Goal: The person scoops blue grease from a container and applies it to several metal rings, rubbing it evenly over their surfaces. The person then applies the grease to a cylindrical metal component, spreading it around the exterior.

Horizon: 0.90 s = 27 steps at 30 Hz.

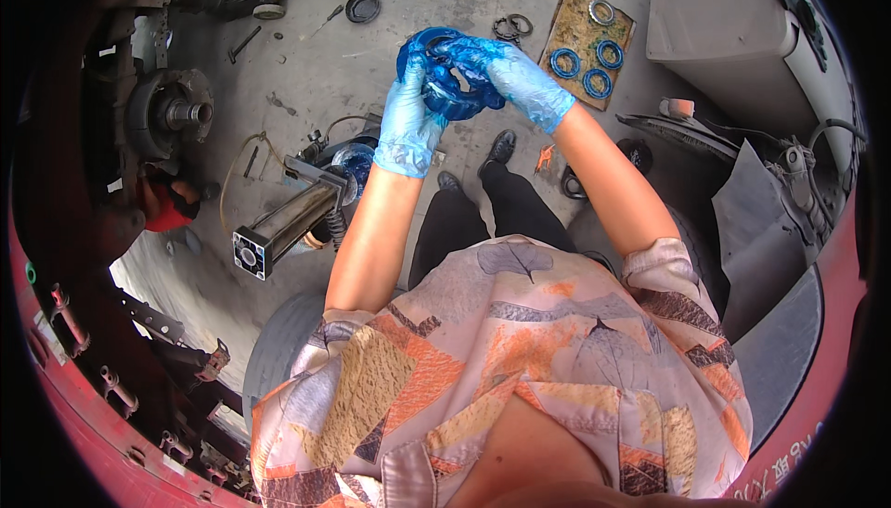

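Observation:
Above the floor in front of me, I hold a ring-shaped part [455, 104] thickly coated in blue grease, with a gap through its middle. It looks like a wheel bearing, though grease and fingers hide much of it. My left hand [410, 128], in a light-blue glove, grips its left side with the thumb up. From the right, my right hand [524, 86], gloved alike, has its fingers over the top and right side. Dark blue grease smears both gloves. Beyond my right hand, several greased bearings [597, 83] and a cleaner metal ring [601, 12] lie on a stained board [580, 30].
A wheel hub [181, 116] juts out at left. A device with a square metal cylinder [292, 220] stands left of my legs, beside a blue-greased round container [353, 163]. Black caps [363, 7], a hammer [245, 45] and orange-handled pliers [545, 157] lie on the floor. Grey panels [724, 16] stand at right.

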Each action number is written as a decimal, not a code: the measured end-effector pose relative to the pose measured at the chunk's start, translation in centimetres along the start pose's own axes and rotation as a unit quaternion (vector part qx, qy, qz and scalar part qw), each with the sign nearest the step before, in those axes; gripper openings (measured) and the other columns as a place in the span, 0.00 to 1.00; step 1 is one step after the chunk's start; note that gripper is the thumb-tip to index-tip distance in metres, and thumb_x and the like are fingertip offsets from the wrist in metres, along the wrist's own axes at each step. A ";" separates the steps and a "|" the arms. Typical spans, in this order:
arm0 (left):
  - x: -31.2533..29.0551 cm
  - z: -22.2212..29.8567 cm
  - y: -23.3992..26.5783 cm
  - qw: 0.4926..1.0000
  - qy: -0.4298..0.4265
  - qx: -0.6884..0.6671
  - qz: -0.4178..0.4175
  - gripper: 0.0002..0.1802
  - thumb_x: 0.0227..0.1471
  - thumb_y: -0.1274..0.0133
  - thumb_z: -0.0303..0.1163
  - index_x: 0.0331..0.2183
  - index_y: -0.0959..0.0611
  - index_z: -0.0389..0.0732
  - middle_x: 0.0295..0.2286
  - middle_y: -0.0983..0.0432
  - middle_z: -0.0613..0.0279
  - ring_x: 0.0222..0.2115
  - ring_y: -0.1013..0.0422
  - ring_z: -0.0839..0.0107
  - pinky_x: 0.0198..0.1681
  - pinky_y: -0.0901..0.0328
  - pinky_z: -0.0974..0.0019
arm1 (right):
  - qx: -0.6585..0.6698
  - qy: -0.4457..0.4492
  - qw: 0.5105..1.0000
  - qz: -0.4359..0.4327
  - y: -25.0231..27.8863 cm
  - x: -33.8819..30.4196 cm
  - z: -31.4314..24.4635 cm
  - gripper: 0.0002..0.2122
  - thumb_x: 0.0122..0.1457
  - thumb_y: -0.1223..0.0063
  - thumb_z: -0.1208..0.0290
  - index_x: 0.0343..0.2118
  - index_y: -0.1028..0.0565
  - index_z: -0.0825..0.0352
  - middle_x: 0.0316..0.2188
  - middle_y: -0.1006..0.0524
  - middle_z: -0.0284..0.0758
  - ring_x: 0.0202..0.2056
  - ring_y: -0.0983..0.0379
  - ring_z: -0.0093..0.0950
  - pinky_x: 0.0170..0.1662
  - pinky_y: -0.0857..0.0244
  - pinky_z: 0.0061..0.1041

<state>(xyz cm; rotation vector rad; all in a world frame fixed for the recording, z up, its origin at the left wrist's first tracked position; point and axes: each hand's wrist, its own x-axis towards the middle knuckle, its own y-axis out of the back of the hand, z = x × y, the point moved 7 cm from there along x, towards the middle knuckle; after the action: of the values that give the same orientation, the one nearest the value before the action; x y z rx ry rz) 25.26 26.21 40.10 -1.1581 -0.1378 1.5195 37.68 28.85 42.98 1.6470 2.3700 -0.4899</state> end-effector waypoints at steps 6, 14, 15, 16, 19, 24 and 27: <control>2.8 -1.2 -0.4 0.998 0.057 0.030 0.000 0.38 0.53 0.56 0.67 0.45 0.22 0.40 0.42 0.22 0.55 0.43 0.25 0.58 0.49 0.30 0.49 | -0.016 -0.028 0.999 0.031 1.4 0.0 1.0 0.13 0.61 0.47 0.59 0.39 0.23 0.65 0.28 0.24 0.29 0.27 0.30 0.17 0.28 0.36 0.19; 7.8 -0.1 0.1 0.996 0.089 -0.018 0.024 0.43 0.51 0.57 0.70 0.48 0.26 0.39 0.44 0.24 0.48 0.45 0.27 0.52 0.50 0.31 0.47 | -0.091 -0.041 0.993 0.071 3.7 0.7 -0.4 0.12 0.59 0.44 0.64 0.36 0.22 0.69 0.30 0.21 0.36 0.33 0.24 0.23 0.39 0.29 0.23; 8.6 0.1 0.2 0.995 0.102 -0.018 0.007 0.44 0.51 0.58 0.71 0.48 0.26 0.38 0.44 0.24 0.48 0.45 0.27 0.52 0.50 0.31 0.47 | -0.057 -0.051 0.995 0.067 3.7 0.9 -1.3 0.12 0.59 0.44 0.65 0.37 0.22 0.69 0.31 0.21 0.36 0.33 0.23 0.23 0.40 0.29 0.23; 9.3 0.3 0.4 0.993 0.115 -0.018 -0.009 0.45 0.51 0.59 0.72 0.49 0.26 0.38 0.45 0.25 0.48 0.45 0.27 0.51 0.50 0.31 0.47 | -0.023 -0.061 0.996 0.063 3.8 1.2 -1.8 0.12 0.58 0.43 0.65 0.37 0.21 0.69 0.32 0.21 0.36 0.34 0.23 0.23 0.40 0.29 0.23; 10.2 0.8 -1.3 0.987 0.152 0.006 -0.053 0.47 0.53 0.64 0.72 0.49 0.26 0.36 0.44 0.24 0.49 0.45 0.26 0.53 0.50 0.31 0.48 | -0.236 0.155 0.959 0.021 3.4 4.7 -3.2 0.11 0.55 0.43 0.68 0.40 0.21 0.64 0.38 0.21 0.38 0.39 0.23 0.35 0.43 0.29 0.31; 11.7 1.2 -2.0 0.975 0.194 0.088 -0.064 0.47 0.53 0.65 0.72 0.50 0.26 0.36 0.44 0.23 0.52 0.45 0.26 0.59 0.51 0.31 0.55 | -0.367 0.211 0.906 0.007 4.9 10.7 -3.4 0.09 0.55 0.44 0.64 0.38 0.19 0.58 0.37 0.22 0.40 0.37 0.25 0.42 0.42 0.30 0.36; 12.7 0.8 -2.6 0.974 0.211 0.055 -0.062 0.48 0.53 0.65 0.72 0.52 0.28 0.36 0.45 0.24 0.51 0.46 0.27 0.57 0.52 0.32 0.52 | -0.365 0.191 0.911 0.013 5.7 10.7 -3.4 0.09 0.55 0.44 0.65 0.37 0.19 0.59 0.35 0.22 0.40 0.37 0.25 0.43 0.41 0.30 0.36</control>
<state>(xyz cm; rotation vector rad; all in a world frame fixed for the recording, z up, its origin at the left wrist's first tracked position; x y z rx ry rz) 28.37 37.66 34.87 -1.3293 0.1577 1.1301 39.28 41.26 41.40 1.4725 2.3200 0.7211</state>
